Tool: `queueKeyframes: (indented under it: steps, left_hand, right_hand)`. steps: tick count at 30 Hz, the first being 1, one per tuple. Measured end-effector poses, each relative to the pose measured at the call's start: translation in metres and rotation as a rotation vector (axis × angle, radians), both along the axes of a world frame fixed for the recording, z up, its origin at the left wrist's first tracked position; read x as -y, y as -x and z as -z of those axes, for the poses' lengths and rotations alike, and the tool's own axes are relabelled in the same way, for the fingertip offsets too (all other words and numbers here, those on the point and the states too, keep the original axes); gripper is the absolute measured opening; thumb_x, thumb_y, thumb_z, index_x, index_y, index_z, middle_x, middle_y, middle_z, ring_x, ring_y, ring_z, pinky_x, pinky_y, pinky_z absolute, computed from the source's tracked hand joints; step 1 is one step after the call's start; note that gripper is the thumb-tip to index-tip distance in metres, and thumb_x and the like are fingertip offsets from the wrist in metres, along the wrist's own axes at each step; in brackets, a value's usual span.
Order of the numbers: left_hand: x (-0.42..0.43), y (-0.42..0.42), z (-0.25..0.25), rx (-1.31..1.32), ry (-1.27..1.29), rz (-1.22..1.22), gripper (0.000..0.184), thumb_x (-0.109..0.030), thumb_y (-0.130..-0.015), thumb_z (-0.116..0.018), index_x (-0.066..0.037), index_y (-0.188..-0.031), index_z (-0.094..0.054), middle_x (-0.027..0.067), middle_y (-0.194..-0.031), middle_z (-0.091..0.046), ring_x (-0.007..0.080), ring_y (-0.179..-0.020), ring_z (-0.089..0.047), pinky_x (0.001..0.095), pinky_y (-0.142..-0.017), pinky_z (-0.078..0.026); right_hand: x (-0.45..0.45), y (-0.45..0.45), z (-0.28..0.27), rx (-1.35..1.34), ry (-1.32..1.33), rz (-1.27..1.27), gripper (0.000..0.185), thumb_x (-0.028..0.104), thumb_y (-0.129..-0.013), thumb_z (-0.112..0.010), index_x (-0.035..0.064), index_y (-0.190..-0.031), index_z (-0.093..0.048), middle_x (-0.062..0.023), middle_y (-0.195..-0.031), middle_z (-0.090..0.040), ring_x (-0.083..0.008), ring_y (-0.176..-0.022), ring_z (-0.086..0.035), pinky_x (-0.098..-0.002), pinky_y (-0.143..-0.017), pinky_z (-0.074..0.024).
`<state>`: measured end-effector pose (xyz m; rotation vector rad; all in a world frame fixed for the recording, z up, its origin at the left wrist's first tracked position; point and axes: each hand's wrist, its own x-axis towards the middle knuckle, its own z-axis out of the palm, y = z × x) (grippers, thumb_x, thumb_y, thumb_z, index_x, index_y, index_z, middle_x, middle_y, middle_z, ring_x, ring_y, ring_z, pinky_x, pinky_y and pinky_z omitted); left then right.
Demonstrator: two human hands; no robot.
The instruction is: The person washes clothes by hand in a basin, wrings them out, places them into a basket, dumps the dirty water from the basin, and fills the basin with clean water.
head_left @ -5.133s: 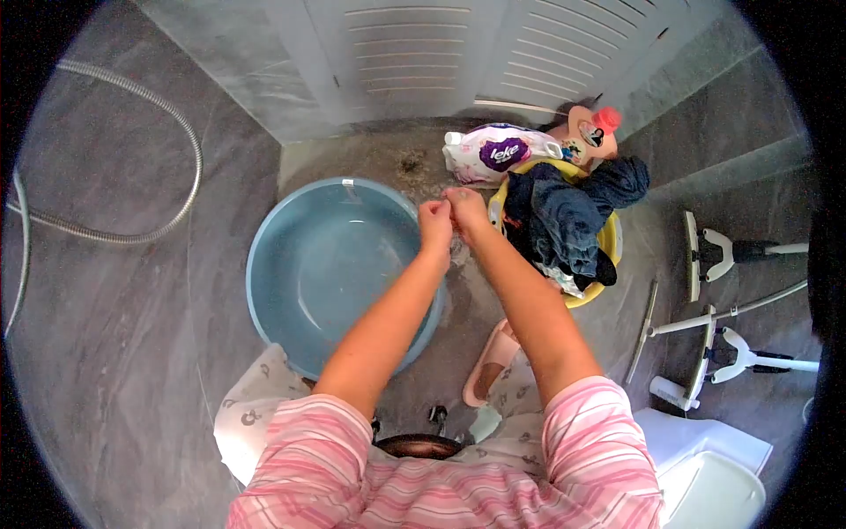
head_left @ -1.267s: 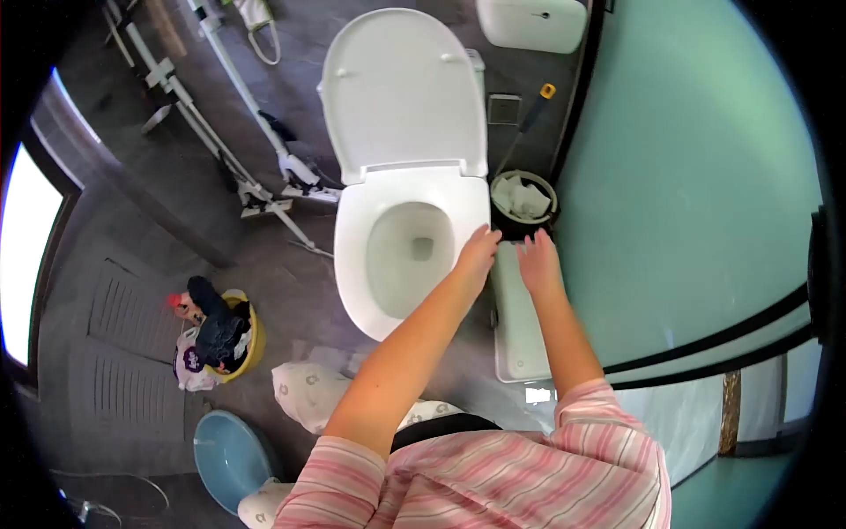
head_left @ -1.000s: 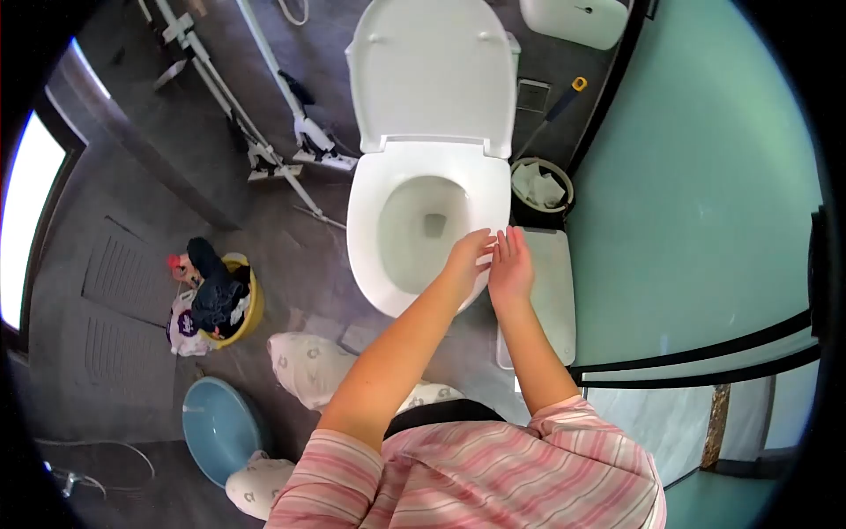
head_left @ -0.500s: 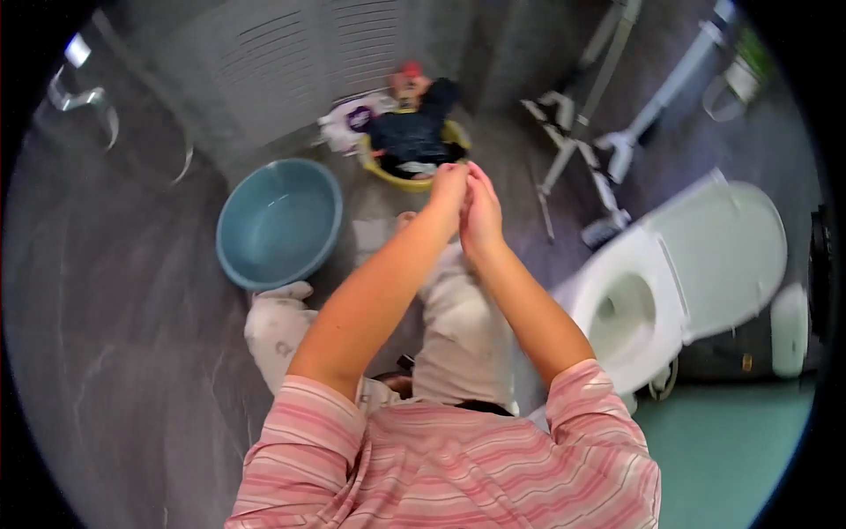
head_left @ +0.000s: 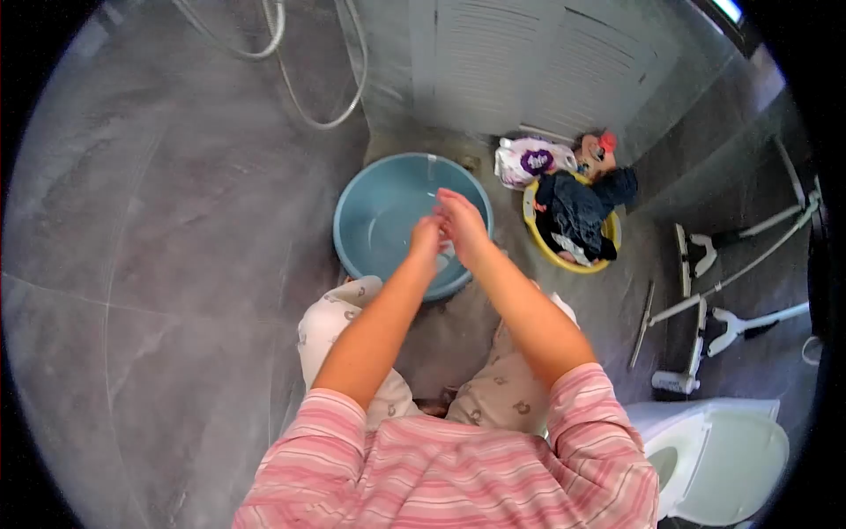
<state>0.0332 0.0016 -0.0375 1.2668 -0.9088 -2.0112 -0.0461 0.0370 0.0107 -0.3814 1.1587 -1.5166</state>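
In the head view, my left hand (head_left: pixel 427 236) and my right hand (head_left: pixel 463 222) meet above the right part of a large blue basin (head_left: pixel 366 231). My right hand's fingers are stretched out and slightly bent. The loosely curled fingers of my left hand lie against it and are partly hidden. Neither hand shows anything held. The basin stands on the floor below, with no clothes visible inside. To its right, a yellow basin (head_left: pixel 564 257) holds dark clothes (head_left: pixel 577 212).
Behind the yellow basin are a white and purple bag (head_left: pixel 535 160) and a pink bottle with a red cap (head_left: pixel 597 155). Mops (head_left: pixel 727 331) and a white bottle (head_left: pixel 674 382) are at right, a toilet (head_left: pixel 731 458) at lower right. A shower hose (head_left: pixel 359 66) hangs at top.
The view has swung from the toilet back to the basins. The blue basin now appears larger, beneath my hands. My hands, pressed together half a second ago, now touch more loosely.
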Motion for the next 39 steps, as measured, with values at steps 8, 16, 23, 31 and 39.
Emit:
queueKeyframes:
  steps: [8,16,23,31,39]
  left_hand:
    - [0.044,0.012,-0.018,-0.171,0.0,-0.198,0.017,-0.026,-0.087,-0.044,-0.012,-0.091,-0.051,0.0026,-0.083,-0.053,0.0148,-0.075,-0.05,0.0293,-0.064,-0.041]
    - [0.119,-0.023,-0.117,-0.054,0.193,-0.165,0.047,-0.028,-0.089,-0.042,-0.001,-0.127,-0.038,0.0124,-0.124,-0.045,0.0216,-0.116,-0.043,0.033,-0.095,-0.035]
    - [0.15,-0.057,-0.321,-0.257,1.11,-0.362,0.049,-0.022,-0.094,-0.034,0.002,-0.136,-0.024,0.0146,-0.14,-0.03,0.0214,-0.128,-0.03,0.0303,-0.104,-0.024]
    - [0.145,-0.076,-0.442,-0.325,1.054,-0.127,0.065,-0.039,-0.091,-0.039,-0.003,-0.14,-0.015,0.0103,-0.146,-0.015,0.0208,-0.134,-0.015,0.03,-0.107,-0.013]
    - [0.193,-0.067,-0.449,-0.3,0.958,0.001,0.062,-0.047,-0.089,-0.04,-0.008,-0.136,-0.028,0.0054,-0.141,-0.029,0.0174,-0.129,-0.026,0.0335,-0.104,-0.02]
  right_hand:
    - [0.066,-0.012,0.019,0.038,0.079,0.064,0.039,0.029,-0.082,-0.057,0.0106,-0.117,-0.052,-0.0076,-0.103,-0.054,-0.0167,-0.09,-0.052,-0.0291,-0.076,-0.0425]
    - [0.111,-0.038,-0.103,-0.148,0.335,-0.121,0.041,0.027,-0.089,-0.049,0.0116,-0.127,-0.046,-0.005,-0.115,-0.052,-0.0133,-0.103,-0.048,-0.0282,-0.083,-0.0391]
    - [0.181,-0.06,-0.271,-0.518,0.992,-0.12,0.04,0.013,-0.093,-0.038,-0.0002,-0.131,-0.038,-0.0105,-0.139,-0.033,-0.0194,-0.13,-0.027,-0.0288,-0.106,-0.0191]
    - [0.223,-0.078,-0.365,-0.76,1.191,-0.084,0.044,0.014,-0.094,-0.027,0.0014,-0.136,-0.026,-0.0114,-0.145,-0.018,-0.0202,-0.134,-0.015,-0.029,-0.108,-0.0134]
    - [0.217,-0.072,-0.393,-0.501,0.954,-0.191,0.049,0.034,-0.094,-0.033,0.0053,-0.134,-0.032,-0.0078,-0.139,-0.03,-0.0191,-0.131,-0.023,-0.0296,-0.106,-0.0185]
